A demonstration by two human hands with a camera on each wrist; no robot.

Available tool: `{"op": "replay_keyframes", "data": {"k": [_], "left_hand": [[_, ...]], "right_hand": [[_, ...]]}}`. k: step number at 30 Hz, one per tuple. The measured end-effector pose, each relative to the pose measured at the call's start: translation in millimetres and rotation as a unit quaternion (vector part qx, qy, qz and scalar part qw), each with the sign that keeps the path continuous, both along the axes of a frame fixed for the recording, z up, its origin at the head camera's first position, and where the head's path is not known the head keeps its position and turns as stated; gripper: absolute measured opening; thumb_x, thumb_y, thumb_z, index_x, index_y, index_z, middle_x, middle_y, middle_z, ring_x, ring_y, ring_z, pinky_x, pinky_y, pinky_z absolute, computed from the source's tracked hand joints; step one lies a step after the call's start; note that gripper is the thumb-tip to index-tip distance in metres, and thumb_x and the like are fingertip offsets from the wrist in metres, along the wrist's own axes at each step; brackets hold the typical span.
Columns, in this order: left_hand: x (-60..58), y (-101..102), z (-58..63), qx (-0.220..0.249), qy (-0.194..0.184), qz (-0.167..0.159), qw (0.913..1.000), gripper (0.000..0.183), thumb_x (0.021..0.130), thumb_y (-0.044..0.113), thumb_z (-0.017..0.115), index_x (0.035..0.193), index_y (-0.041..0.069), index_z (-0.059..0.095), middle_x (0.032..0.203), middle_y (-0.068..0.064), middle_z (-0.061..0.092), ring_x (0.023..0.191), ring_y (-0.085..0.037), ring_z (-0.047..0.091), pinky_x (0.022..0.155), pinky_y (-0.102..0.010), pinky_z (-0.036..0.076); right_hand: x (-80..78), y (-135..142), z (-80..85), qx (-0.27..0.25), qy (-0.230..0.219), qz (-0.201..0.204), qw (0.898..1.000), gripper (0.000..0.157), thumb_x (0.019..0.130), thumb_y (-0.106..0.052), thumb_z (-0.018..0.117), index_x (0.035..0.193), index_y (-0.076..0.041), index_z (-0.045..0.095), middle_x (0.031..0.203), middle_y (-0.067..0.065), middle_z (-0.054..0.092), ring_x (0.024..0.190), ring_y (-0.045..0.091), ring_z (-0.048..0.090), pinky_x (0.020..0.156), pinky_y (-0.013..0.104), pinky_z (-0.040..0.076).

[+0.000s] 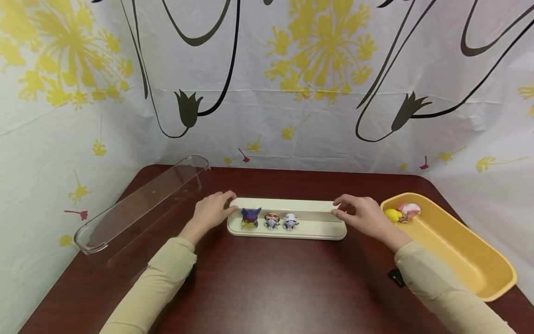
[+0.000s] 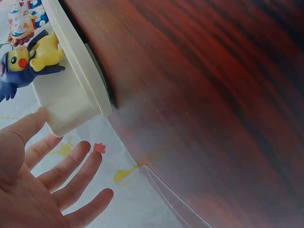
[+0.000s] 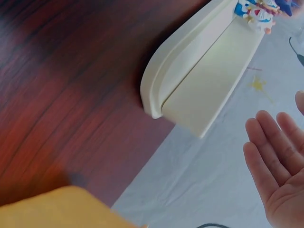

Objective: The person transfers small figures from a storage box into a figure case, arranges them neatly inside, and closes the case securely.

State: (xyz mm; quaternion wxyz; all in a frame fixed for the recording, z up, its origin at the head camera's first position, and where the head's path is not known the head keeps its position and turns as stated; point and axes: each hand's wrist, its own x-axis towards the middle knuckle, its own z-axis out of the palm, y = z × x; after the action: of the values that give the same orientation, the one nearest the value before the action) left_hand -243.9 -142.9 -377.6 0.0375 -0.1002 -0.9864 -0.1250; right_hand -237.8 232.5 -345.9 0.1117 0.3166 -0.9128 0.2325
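Observation:
A long cream display stand with a raised step along its back lies on the table. On its lower front level stand a yellow figurine in a dark blue costume and two small white-and-blue figurines, all toward the left. My left hand is at the left end of the stand, thumb and index fingertips right at the step's corner, the other fingers spread in the left wrist view. At the right end is my right hand, thumb and index apart; the right wrist view shows its palm off the step.
A yellow bin at the right holds a yellow toy and a pink-and-white one at its far end. A clear plastic cover lies slanted along the left table edge. Patterned white sheeting hangs behind the table.

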Motion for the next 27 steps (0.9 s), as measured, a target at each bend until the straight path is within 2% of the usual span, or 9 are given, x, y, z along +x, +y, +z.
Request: {"op": "replay_keyframes", "data": {"k": [17,27], "left_hand": [[-0.4,0,-0.4,0.0,-0.002,0.0,1.0,0.03,0.083,0.04,0.059,0.106,0.021,0.056,0.077,0.0,0.05,0.062,-0.017,0.047,0.051,-0.032,0.039],[-0.4,-1,-1.0,0.001,0.001,-0.002,1.0,0.03,0.083,0.04,0.059,0.106,0.021,0.056,0.077,0.0,0.05,0.063,-0.017,0.047,0.051,-0.032,0.039]], "right_hand": [[4.6,37,22.6,0.029,0.013,-0.029,0.999,0.011,0.083,-0.022,0.062,0.09,-0.013,0.062,0.078,-0.006,0.063,0.07,0.014,0.06,0.063,0.038,0.046],[-0.2,66,43.3,0.048,-0.014,-0.054,0.997,0.015,0.086,-0.024,0.059,0.093,-0.013,0.063,0.08,-0.005,0.063,0.071,0.014,0.061,0.063,0.035,0.046]]}}
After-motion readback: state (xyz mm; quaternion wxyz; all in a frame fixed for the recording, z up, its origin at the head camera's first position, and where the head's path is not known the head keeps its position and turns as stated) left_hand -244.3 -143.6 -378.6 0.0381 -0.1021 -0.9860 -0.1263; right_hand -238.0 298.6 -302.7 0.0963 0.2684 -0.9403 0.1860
